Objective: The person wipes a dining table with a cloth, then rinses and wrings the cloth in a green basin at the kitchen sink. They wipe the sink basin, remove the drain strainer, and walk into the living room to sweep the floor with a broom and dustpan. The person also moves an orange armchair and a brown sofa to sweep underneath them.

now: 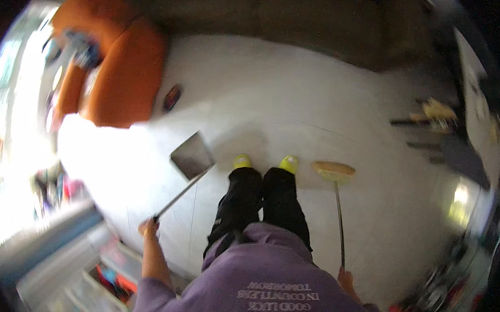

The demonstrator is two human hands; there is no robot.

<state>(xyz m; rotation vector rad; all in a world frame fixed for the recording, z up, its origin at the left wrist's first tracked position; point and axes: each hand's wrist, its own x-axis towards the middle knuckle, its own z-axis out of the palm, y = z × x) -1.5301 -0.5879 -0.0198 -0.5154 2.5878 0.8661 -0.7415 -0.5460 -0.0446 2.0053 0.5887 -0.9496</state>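
My left hand (pixel 149 226) is closed around the upper end of a long dustpan handle. The dustpan (pixel 192 155) is square and greyish, at the far end of that handle, over the pale floor to the left of my feet. At the right, my right hand (pixel 346 280) grips the handle of a broom (pixel 333 171). The broom head is tan on top with pale yellow bristles, and lies to the right of my feet. Yellow shoes (pixel 288 163) show between the dustpan and the broom. Whether dirt lies in the pan cannot be told.
An orange armchair (pixel 127 73) stands at the upper left, with a dark reddish object (pixel 172 97) on the floor beside it. A dark brown sofa (pixel 285 17) spans the top. Open drawers (pixel 88 288) are at lower left. Blurred items (pixel 427 294) crowd the lower right.
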